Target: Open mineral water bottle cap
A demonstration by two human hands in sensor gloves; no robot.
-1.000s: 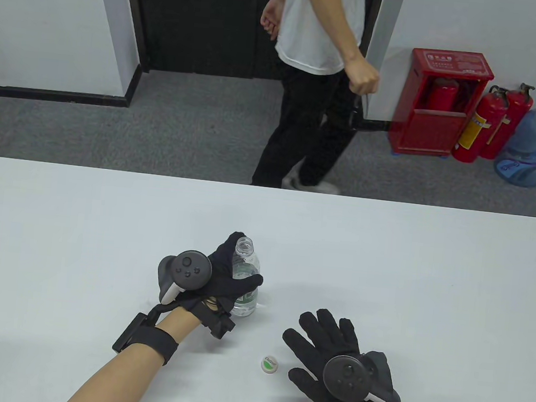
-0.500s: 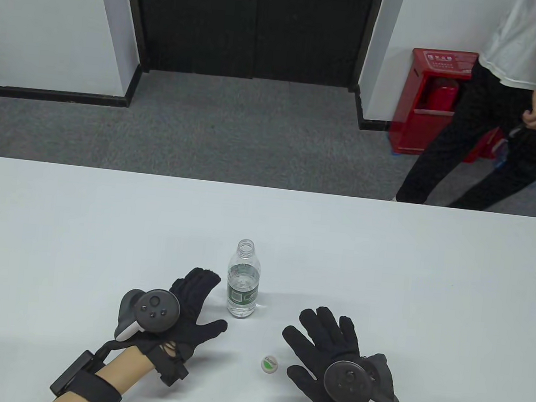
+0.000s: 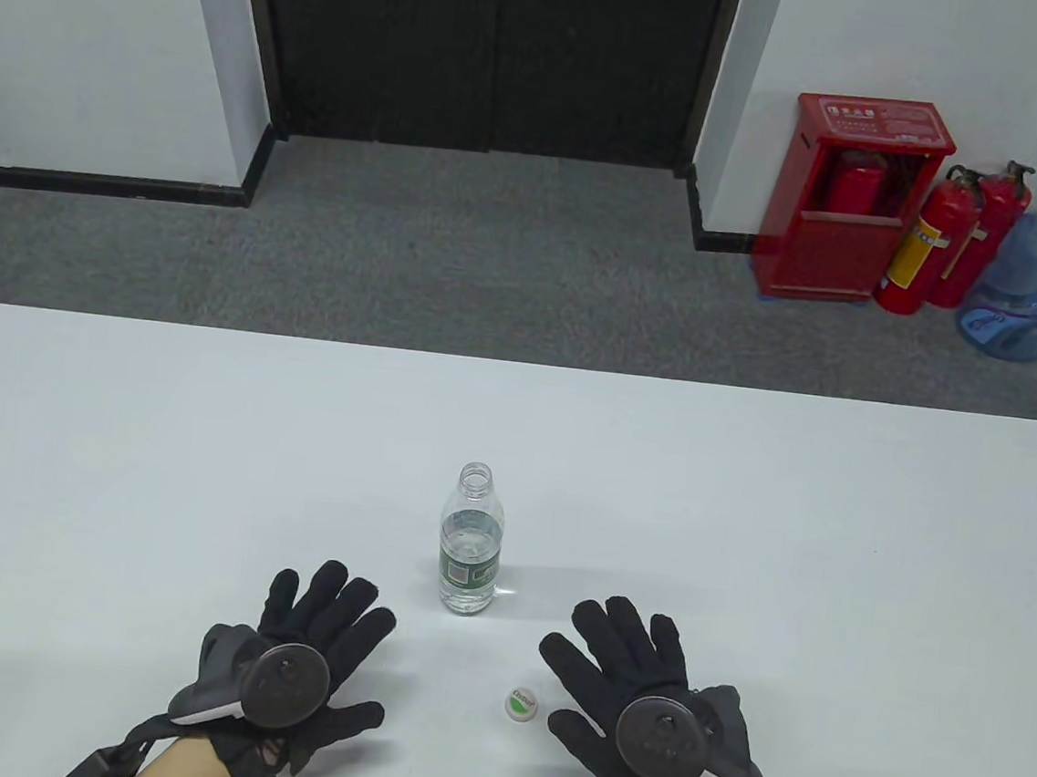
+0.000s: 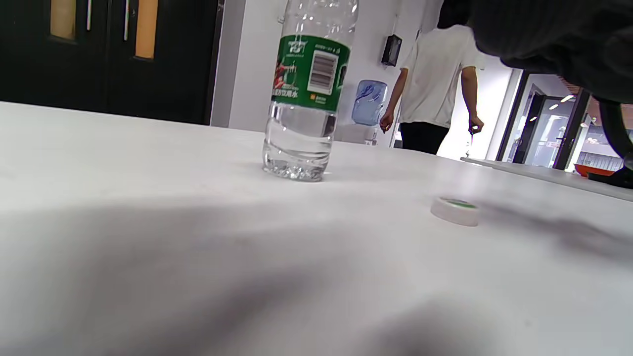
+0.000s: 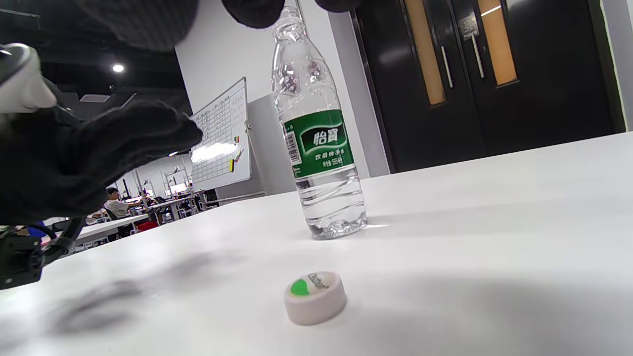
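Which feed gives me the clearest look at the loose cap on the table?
The right wrist view: the cap lies close and sharp, its green-marked top readable. The table view shows it small, between the two hands, nearer the right hand. The left wrist view catches it side-on and slightly blurred.

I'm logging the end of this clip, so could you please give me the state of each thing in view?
bottle: upright on the table, uncapped, partly filled.
cap: off, lying top up on the table, apart from the bottle.
left hand: fingers spread, holding nothing.
right hand: fingers spread, holding nothing.
black double door: closed.
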